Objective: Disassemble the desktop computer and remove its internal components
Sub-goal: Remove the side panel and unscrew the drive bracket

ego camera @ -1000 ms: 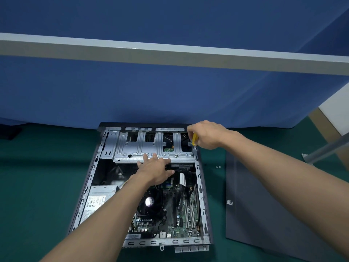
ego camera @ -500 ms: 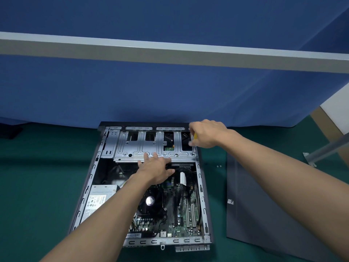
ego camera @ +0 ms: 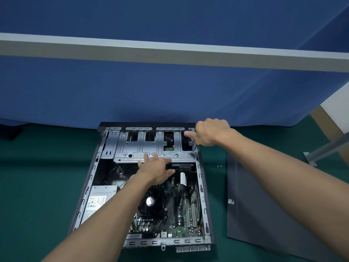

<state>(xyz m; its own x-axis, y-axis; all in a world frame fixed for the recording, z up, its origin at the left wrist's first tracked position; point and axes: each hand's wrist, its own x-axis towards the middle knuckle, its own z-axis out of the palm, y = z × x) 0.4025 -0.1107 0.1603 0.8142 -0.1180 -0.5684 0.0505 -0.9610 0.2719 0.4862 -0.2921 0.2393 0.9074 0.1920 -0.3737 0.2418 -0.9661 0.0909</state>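
One cover off, most of the job left. The side panel [ego camera: 264,214] lies flat on the green mat [ego camera: 37,186] at 3 o'clock of the desktop computer [ego camera: 88,188], which sits open side up at 6 o'clock in view, far end against the blue curtain [ego camera: 170,95]. Two small screws [ego camera: 219,166] lie on the mat between case and panel.

Inside, everything looks seated: power supply [ego camera: 98,203] at 8 o'clock, CPU cooler [ego camera: 150,202] near centre, motherboard [ego camera: 181,220] at 5 o'clock, cables uncut and plugged as far as visible. The drive cage [ego camera: 151,146] spans the 12 o'clock end and is not out yet. It is likely the current step.

The left hand [ego camera: 154,171] is flat, fingers straight, with fingertips resting on the cage's near edge, holding nothing. The right hand [ego camera: 211,133] is curled round a yellow-handled screwdriver [ego camera: 195,146], with the tip down at the cage's 4 o'clock corner, on or at a screw; engagement is too small to confirm. Cage, PSU, cooler and board all remain to be pulled.
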